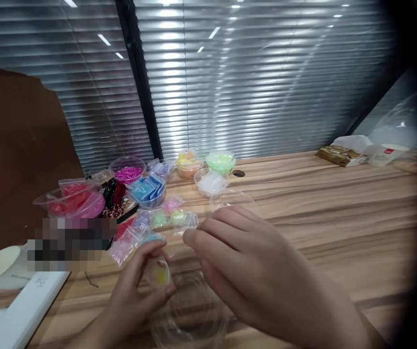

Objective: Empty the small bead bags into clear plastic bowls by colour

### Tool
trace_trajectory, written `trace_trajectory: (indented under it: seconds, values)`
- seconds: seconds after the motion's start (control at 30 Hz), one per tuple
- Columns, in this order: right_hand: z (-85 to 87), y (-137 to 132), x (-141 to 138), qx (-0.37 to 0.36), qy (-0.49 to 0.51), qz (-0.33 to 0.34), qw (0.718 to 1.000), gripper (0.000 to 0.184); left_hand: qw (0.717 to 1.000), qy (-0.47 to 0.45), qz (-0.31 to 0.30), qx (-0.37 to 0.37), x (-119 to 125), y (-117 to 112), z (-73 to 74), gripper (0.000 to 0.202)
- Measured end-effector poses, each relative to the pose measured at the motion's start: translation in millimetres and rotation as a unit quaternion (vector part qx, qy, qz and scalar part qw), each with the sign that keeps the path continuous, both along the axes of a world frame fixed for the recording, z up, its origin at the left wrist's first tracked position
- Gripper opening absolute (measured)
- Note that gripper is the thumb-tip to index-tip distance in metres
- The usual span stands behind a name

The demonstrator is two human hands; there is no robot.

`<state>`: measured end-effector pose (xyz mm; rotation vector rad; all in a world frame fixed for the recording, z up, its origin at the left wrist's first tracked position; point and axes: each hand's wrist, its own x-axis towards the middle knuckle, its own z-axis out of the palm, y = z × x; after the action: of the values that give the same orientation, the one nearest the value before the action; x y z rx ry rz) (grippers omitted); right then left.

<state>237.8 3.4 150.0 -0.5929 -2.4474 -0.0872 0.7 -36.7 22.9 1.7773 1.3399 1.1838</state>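
Observation:
My left hand (136, 291) pinches a small clear plastic bag of yellow beads (160, 275) just above a clear plastic bowl (190, 315) at the table's near edge. My right hand (245, 261) is beside it, fingers curled toward the top of the same bag; whether it grips the bag is hidden by the fingers. Several small bags of coloured beads (157, 223) lie on the wood just beyond my hands.
Clear bowls of pink (127, 170), blue (146, 191), orange (188, 165), green (220, 161) and white (211, 182) bead bags stand at the back left of the wooden table (321, 218). An empty clear bowl (232, 198) is beyond my right hand. A paper cup (388, 154) and wrappers sit far right.

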Motion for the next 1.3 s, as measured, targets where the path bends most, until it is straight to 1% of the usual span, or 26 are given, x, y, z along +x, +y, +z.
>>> trace_trajectory:
  seconds: [0.07, 0.13, 0.17, 0.23, 0.27, 0.3, 0.37, 0.4, 0.5, 0.6, 0.67, 0.77, 0.87, 0.93, 0.97, 1.0, 1.03, 1.1, 1.13, 1.2, 1.23, 1.27, 1.3]
  values:
    - [-5.8, 10.0, 4.4, -0.011, -0.062, 0.007, 0.998, 0.018, 1.000, -0.021, 0.000, -0.011, 2.1, 10.3, 5.5, 0.044]
    - [-12.7, 17.6, 4.9, -0.039, -0.092, 0.026, 0.995, 0.015, 0.999, -0.049, -0.008, -0.013, 6.5, 22.0, 10.8, 0.035]
    - [-16.2, 20.9, 3.7, -0.060, -0.103, 0.040, 0.992, 0.022, 0.998, -0.057, -0.016, -0.007, 9.2, 27.6, 13.1, 0.032]
    - [-22.7, 27.2, 0.0, -0.103, -0.115, 0.066, 0.986, 0.043, 0.998, -0.051, -0.035, 0.017, 15.0, 37.3, 17.5, 0.027]
    - [-25.3, 30.5, -1.9, -0.120, -0.109, 0.072, 0.984, 0.047, 0.998, -0.040, -0.043, 0.034, 17.9, 41.3, 19.5, 0.023]
    - [-27.5, 34.2, -3.5, -0.133, -0.093, 0.075, 0.984, 0.043, 0.997, -0.029, -0.049, 0.052, 20.7, 44.9, 21.6, 0.019]
    - [-30.0, 42.2, -4.6, -0.155, -0.033, 0.073, 0.985, 0.021, 0.994, -0.019, -0.066, 0.082, 26.0, 51.2, 26.2, 0.016]
    - [-30.3, 46.4, -4.2, -0.168, 0.003, 0.073, 0.983, 0.015, 0.993, -0.025, -0.076, 0.089, 28.3, 54.2, 28.7, 0.016]
    - [-29.0, 57.7, -0.1, -0.224, 0.083, 0.077, 0.968, 0.013, 0.990, -0.061, -0.096, 0.085, 32.4, 63.4, 36.1, 0.024]
    - [-27.4, 63.4, 3.0, -0.261, 0.111, 0.073, 0.956, 0.021, 0.990, -0.058, -0.095, 0.091, 31.0, 71.6, 40.0, 0.032]
    - [-27.9, 63.5, 2.3, -0.255, 0.123, 0.073, 0.956, 0.017, 0.988, -0.024, -0.083, 0.127, 27.7, 75.2, 40.1, 0.034]
    - [-31.3, 60.1, -3.1, -0.227, 0.144, 0.085, 0.959, 0.015, 0.972, 0.040, -0.061, 0.222, 21.5, 77.7, 40.3, 0.034]
    - [-35.8, 54.8, -12.0, -0.198, 0.134, 0.082, 0.968, 0.015, 0.933, 0.118, -0.051, 0.336, 12.6, 79.9, 45.9, 0.033]
    - [-38.4, 50.3, -18.1, -0.152, 0.106, 0.045, 0.982, 0.016, 0.899, 0.198, -0.044, 0.388, 1.3, 84.2, 52.0, 0.032]
    - [-40.0, 47.7, -20.5, -0.118, 0.085, 0.018, 0.989, 0.019, 0.886, 0.245, -0.038, 0.391, -6.8, 87.6, 54.7, 0.032]
    - [-42.2, 44.9, -22.2, -0.079, 0.060, -0.009, 0.995, 0.027, 0.879, 0.297, -0.023, 0.373, -16.3, 91.9, 56.7, 0.031]
    - [-45.3, 42.3, -23.3, -0.042, 0.030, -0.031, 0.998, 0.036, 0.879, 0.345, -0.001, 0.329, -26.9, 96.7, 57.6, 0.031]
    - [-55.6, 38.0, -23.8, 0.000, -0.048, -0.044, 0.998, 0.053, 0.885, 0.417, 0.004, 0.206, -48.9, 107.1, 55.8, 0.034]
    - [-62.7, 36.8, -23.9, -0.006, -0.095, -0.036, 0.995, 0.056, 0.886, 0.443, -0.020, 0.139, -58.7, 111.6, 53.1, 0.037]
    - [-78.4, 37.6, -24.9, -0.059, -0.182, -0.002, 0.982, 0.048, 0.881, 0.467, -0.067, 0.028, -73.4, 117.5, 45.3, 0.041]
    - [-85.3, 39.8, -25.9, -0.095, -0.216, 0.009, 0.972, 0.039, 0.878, 0.469, -0.093, -0.017, -77.7, 118.4, 40.9, 0.041]
    - [-90.1, 43.4, -27.0, -0.120, -0.234, 0.017, 0.965, 0.026, 0.876, 0.466, -0.112, -0.049, -80.1, 118.2, 36.7, 0.041]
    - [-92.1, 48.3, -27.4, -0.140, -0.243, 0.029, 0.959, 0.021, 0.876, 0.460, -0.126, -0.068, -81.0, 117.0, 33.1, 0.039]
